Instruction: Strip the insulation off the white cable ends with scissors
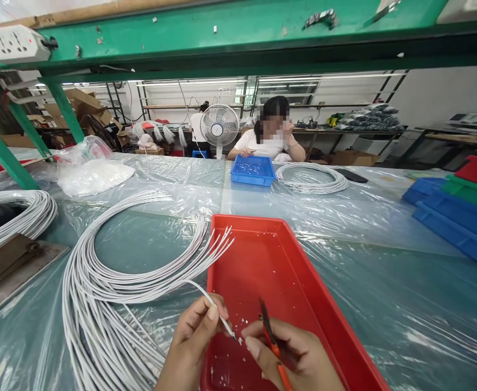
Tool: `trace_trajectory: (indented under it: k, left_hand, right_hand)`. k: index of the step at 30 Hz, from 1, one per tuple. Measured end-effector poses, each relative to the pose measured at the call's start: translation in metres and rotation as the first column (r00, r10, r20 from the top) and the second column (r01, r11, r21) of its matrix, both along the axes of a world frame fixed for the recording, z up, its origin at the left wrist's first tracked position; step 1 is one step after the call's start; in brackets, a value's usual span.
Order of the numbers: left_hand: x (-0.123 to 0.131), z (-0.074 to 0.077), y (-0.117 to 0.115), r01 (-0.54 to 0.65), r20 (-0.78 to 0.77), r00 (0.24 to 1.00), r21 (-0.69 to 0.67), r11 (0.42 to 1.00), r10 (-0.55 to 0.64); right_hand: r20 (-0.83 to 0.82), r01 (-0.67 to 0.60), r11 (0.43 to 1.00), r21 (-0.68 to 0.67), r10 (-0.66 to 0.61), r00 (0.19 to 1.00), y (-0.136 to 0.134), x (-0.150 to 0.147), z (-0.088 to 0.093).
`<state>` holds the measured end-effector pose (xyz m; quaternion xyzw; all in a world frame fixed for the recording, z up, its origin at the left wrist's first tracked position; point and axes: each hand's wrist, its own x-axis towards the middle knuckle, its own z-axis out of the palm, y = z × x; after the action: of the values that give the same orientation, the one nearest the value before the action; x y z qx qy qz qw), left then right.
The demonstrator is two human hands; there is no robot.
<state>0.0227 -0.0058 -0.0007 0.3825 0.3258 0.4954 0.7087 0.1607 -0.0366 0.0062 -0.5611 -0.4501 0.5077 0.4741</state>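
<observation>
Around six o'clock, the left hand (195, 330) pinches one cable (208, 297), its tip seemingly bared, the right hand (297, 347) clasps an orange-handled tool (276, 348), and eight o'clock's coil (77, 271) probably remains.

It was a workshop: coils of white cable (79, 258) lay in bulk on a plastic-sheeted counter (401, 293), with a scrap-flecked red tray (263, 255) and stacked plastic bins (458, 220). A green beam (255, 38) carrying a power strip (12, 43) crossed above; opposite, a co-worker (269, 147) sat near a fan (219, 125), with cardboard boxes (86, 103) piled farther back.
</observation>
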Motion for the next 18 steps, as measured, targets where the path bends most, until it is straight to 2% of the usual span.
trace_trajectory:
  k: [7,15,18]
  left_hand:
    - [-0.001,0.003,-0.001,0.035,-0.008,0.999,-0.035,0.999,-0.036]
    - [-0.003,0.002,0.002,0.144,0.045,0.989,-0.087,0.986,-0.141]
    - [-0.003,0.001,0.002,0.180,0.109,0.979,-0.089,0.980,-0.170]
  right_hand:
    - [-0.069,-0.178,0.978,-0.110,0.171,0.983,0.008,-0.004,-0.001]
    - [-0.134,-0.278,0.950,-0.145,0.259,0.956,0.016,0.002,0.006]
    - [-0.250,-0.294,0.938,-0.183,0.245,0.937,0.019,0.000,0.004]
